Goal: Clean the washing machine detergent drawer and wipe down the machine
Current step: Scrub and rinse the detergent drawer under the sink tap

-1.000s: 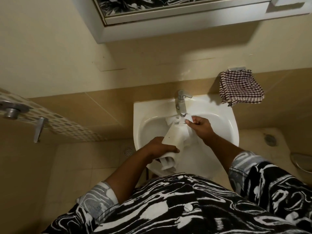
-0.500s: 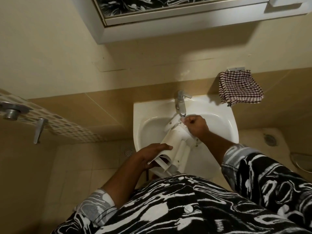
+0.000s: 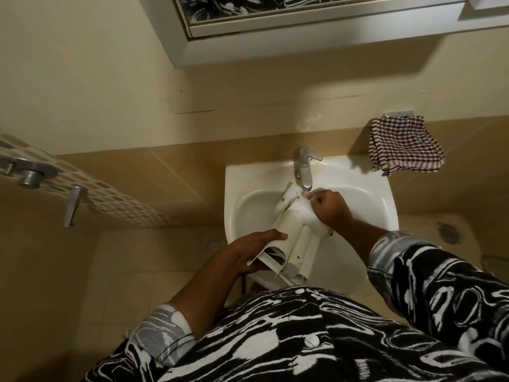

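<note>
The white plastic detergent drawer (image 3: 293, 230) lies tilted over the white sink (image 3: 366, 194), its far end under the chrome tap (image 3: 304, 172). My left hand (image 3: 252, 253) grips the drawer's near end from the left side. My right hand (image 3: 329, 206) is closed on the drawer's far end, right below the tap spout, and seems to press something white against it. Whether water runs from the tap is too faint to tell. The washing machine is out of view.
A checked red-and-white cloth (image 3: 405, 144) hangs on a wall hook right of the sink. A mirror cabinet (image 3: 303, 31) juts out above. A metal door handle (image 3: 49, 186) sticks out at the left. Floor drains sit left (image 3: 213, 245) and right (image 3: 447, 231) of the sink.
The drawer has turned and tipped so its open near end faces me. My left hand slid lower along it. My right hand moved up to the end under the tap.
</note>
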